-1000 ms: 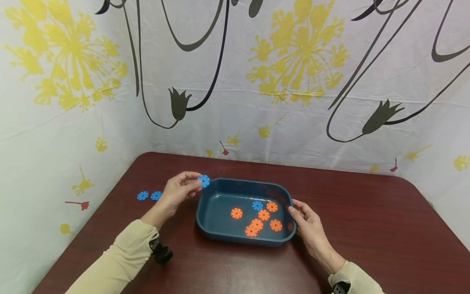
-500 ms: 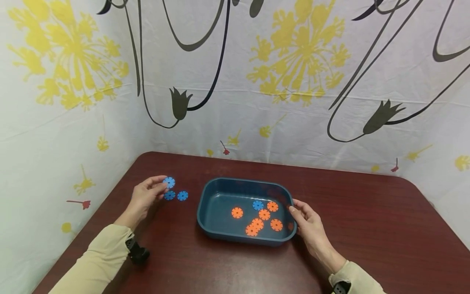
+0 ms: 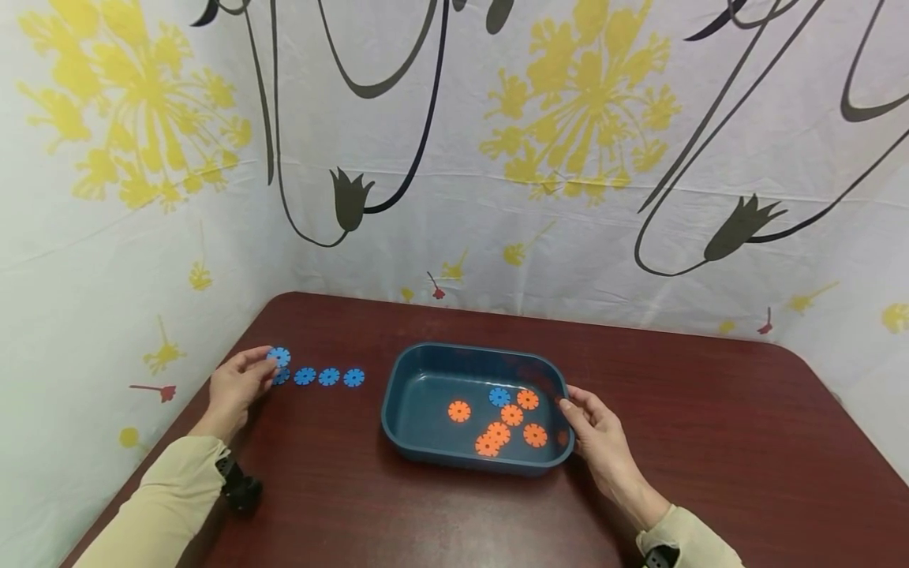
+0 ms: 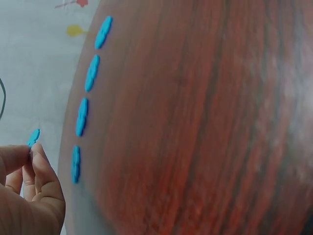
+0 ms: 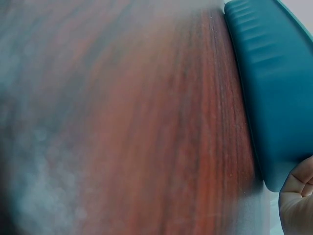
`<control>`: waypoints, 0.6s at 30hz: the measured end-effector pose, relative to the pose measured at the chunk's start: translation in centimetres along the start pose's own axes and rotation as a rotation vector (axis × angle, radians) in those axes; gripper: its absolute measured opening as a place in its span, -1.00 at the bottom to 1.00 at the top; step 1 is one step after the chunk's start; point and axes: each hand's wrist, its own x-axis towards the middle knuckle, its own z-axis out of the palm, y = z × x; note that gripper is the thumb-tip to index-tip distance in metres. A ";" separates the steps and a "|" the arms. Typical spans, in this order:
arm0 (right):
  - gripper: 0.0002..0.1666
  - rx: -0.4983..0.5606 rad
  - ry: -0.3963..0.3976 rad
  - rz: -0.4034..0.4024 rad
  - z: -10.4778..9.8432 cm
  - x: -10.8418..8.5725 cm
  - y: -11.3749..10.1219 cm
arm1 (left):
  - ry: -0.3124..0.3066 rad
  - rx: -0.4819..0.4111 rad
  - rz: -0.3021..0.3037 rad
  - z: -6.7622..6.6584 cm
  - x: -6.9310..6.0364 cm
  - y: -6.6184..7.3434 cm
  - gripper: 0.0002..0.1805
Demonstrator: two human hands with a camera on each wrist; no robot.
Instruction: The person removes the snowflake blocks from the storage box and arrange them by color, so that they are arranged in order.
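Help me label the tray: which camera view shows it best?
The head view, since nearly all of the tray, rim and inside, shows there. The right wrist view catches only part of its outside; the left wrist view shows none.

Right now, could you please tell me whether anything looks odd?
One blue disc lies with the orange discs in the tray, mildly odd, since the other blue discs are outside it. Nothing looks damaged.

A creased white cloth (image 3: 454, 173) fills the upper frame and left edge, printed with one large yellow flower head (image 3: 145, 87) at upper left and another right of upper centre. A grey tulip (image 3: 349, 205) on a curling stem shows between them, its twin (image 3: 735, 230) at upper right. Below spreads a glossy reddish-brown bench (image 3: 710, 442).
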 end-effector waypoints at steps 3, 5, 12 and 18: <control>-0.42 0.001 0.002 0.002 0.0 0.0 0.0 | 0.007 0.014 -0.021 -0.4 0.2 -0.2 -0.60; -0.43 0.000 0.003 0.002 0.0 0.0 0.0 | 0.009 0.037 -0.029 -0.7 0.3 -0.4 -0.53; -0.42 0.000 0.001 0.002 0.0 0.0 0.0 | 0.023 0.089 -0.025 -1.6 0.7 -1.0 -0.47; -0.42 0.000 0.001 0.004 0.0 -0.1 0.0 | 0.028 0.149 0.022 -2.0 1.0 -1.5 -0.50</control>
